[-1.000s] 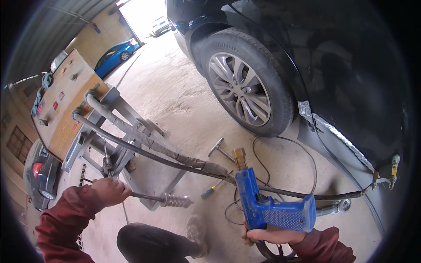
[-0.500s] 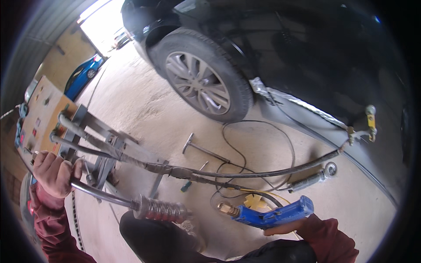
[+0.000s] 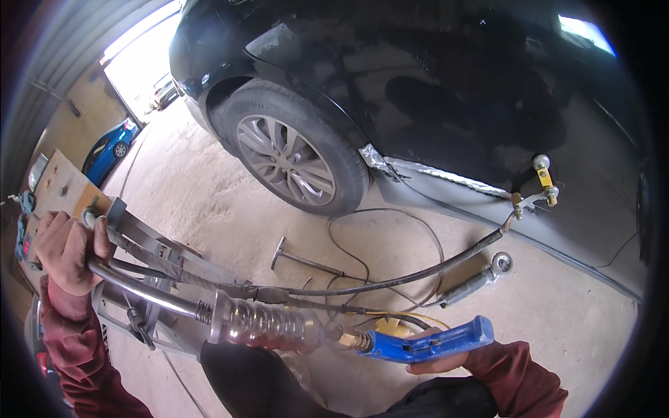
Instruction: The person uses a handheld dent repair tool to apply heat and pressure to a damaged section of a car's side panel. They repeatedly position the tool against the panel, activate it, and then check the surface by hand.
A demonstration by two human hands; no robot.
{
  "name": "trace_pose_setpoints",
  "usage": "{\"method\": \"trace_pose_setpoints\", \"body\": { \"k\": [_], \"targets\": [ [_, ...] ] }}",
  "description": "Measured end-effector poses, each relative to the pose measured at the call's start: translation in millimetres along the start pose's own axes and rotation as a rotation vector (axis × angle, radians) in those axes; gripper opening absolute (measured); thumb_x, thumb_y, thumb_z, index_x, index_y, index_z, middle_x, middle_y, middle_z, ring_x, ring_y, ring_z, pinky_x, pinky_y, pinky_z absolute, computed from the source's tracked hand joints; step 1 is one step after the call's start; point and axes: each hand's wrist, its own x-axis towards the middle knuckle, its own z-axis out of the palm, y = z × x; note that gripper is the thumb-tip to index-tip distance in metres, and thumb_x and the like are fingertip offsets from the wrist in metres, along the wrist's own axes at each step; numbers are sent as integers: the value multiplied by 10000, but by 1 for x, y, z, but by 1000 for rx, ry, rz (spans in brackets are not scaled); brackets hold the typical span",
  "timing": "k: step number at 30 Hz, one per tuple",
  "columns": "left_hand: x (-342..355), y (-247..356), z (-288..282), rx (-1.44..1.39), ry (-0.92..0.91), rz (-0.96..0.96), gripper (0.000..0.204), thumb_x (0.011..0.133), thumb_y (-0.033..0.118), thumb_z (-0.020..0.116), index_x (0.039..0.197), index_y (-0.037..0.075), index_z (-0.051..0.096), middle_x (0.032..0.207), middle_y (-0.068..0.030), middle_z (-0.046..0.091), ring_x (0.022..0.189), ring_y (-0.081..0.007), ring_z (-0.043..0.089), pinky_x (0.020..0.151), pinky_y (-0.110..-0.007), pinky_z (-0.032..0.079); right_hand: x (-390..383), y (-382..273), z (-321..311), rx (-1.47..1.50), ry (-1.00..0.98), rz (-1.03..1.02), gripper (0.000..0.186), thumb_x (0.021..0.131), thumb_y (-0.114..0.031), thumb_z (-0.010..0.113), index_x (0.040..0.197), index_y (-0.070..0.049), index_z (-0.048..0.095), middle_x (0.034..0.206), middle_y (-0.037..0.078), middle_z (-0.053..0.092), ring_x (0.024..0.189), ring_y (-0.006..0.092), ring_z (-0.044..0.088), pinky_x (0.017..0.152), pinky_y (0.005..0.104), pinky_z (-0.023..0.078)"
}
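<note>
Over the last second the view has swung from the concrete floor [image 3: 209, 202] up toward the black car [image 3: 432, 90], and the blue pistol-shaped tool with the chromed, spring-wrapped shaft [image 3: 425, 343] has dropped from upright to lying nearly level at 6 o'clock, which I judge means it is being carried toward the bodywork. The right hand [image 3: 435, 359] is wrapped about its blue grip, while the left hand [image 3: 66, 251] at 9 o'clock is clenched on a grey metal tube by the tan welder cabinet [image 3: 59, 191]. Open floor lies ahead toward the sill at 3 o'clock, though looped black cables [image 3: 390, 279] and a T-handled steel rod [image 3: 300, 259] cross it, and the alloy wheel [image 3: 286, 160] bounds the room at 11 o'clock.
</note>
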Motion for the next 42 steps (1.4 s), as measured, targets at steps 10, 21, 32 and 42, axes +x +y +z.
{"method": "trace_pose_setpoints", "body": {
  "k": [10,21,32,42],
  "targets": [
    [8,-12,-4,-40,49,47,342,700,-35,713,608,72,401,529,-68,349,455,-254,332,514,-373,252,2,-34,-3,231,26,-12,192,844,-76,707,1018,-43,632,743,12,580,671,121,532,647,316,453],
    [74,-29,-7,-71,104,75,352,695,58,747,590,86,412,530,-72,377,498,-275,371,540,-389,277,6,-40,2,-82,230,-94,183,854,-153,750,980,-63,653,765,74,637,664,166,583,642,319,486],
    [162,-48,-13,99,652,-125,281,732,162,820,816,66,569,810,-81,571,823,-290,552,758,-385,421,8,-59,-4,-389,158,1,539,954,-275,646,1422,-65,484,1436,145,537,1224,410,560,1106,538,401],
    [93,135,49,-1760,634,-968,662,954,250,617,1476,-38,331,1431,-166,481,1346,-265,461,1135,-380,350,56,-113,-13,426,257,20,442,980,-230,603,1367,-32,526,1320,155,610,1160,363,590,1092,489,405]
  ]
}}
